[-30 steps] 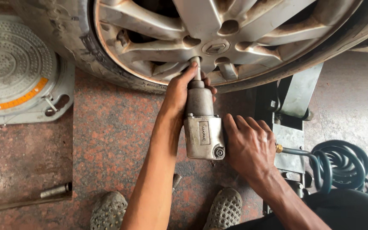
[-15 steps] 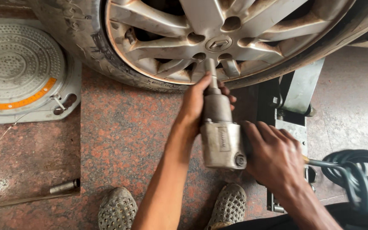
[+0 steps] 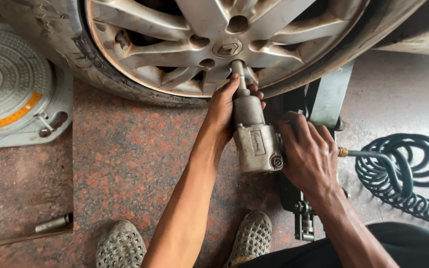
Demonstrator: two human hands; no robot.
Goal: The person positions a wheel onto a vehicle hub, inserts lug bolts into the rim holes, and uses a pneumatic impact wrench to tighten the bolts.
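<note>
Left hand [image 3: 227,106]: fingers curled around the front barrel of the impact wrench [image 3: 254,134], thumb side up against the narrow nose; closed firmly on the tool, forearm running down toward the bottom of the view; right hand [image 3: 309,156]: wrapped around the rear handle of the same wrench, fingers folded over the grip so that the handle itself is hidden; whether a finger rests on a trigger cannot be told.

Impact wrench: grey, worn metal body, held nearly upright in the view between the two hands; its socket extension [image 3: 238,74] reaches up to a lug hole just below the centre cap [image 3: 227,48] of the wheel; the tip meets the hub, though the nut itself is not visible.

Alloy wheel [image 3: 175,74]: silver, multi-spoke, scuffed and dusty; several lug recesses ring the centre cap; tyre [image 3: 55,44] dark and dirty around it, resting near the floor.

Air hose [image 3: 403,168]: dark coiled line, lying on the floor to the right of the right hand; brass fitting [image 3: 342,152] leads from it toward the hidden wrench handle.

Floor jack [image 3: 319,109]: grey-painted metal frame, behind and below the right hand, under the wheel's edge.

Turntable plate [image 3: 11,94]: round, perforated grey disc with an orange arc, set in a square base, well left of the hands.

Loose socket [image 3: 53,223]: small metal cylinder on the red speckled floor [image 3: 125,164], lower left.

Shoes [image 3: 120,245]: two grey perforated clogs at the bottom edge, either side of the left forearm.
</note>
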